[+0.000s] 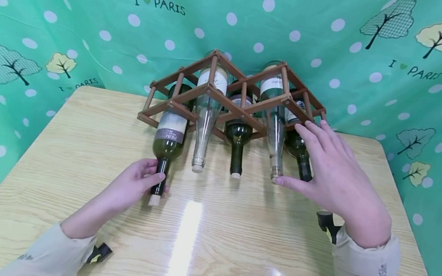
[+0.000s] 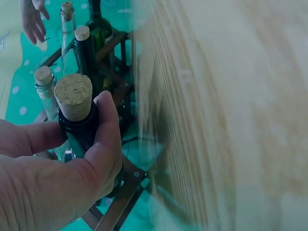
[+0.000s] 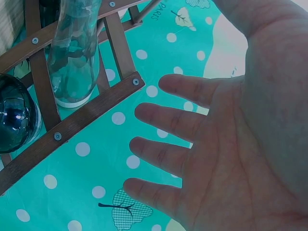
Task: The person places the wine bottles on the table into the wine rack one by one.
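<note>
My left hand (image 1: 135,183) grips the dark neck of a green wine bottle (image 1: 169,136). This bottle lies neck-forward at the left end of a brown wooden wine rack (image 1: 227,102), sticking out farther than the others. Its cork (image 2: 73,96) shows between thumb and fingers in the left wrist view. My right hand (image 1: 332,172) hovers by the rack's right end, fingers spread and straight in the right wrist view. The thumb is near the cork of a clear bottle (image 1: 275,135); whether it touches cannot be told. A dark bottle (image 1: 297,144) lies partly behind that hand.
Another clear bottle (image 1: 206,123) and a dark green bottle (image 1: 239,134) lie in the rack's middle, corks toward me. The rack stands at the back of a light wooden table (image 1: 229,243), against a green dotted cloth (image 1: 263,22).
</note>
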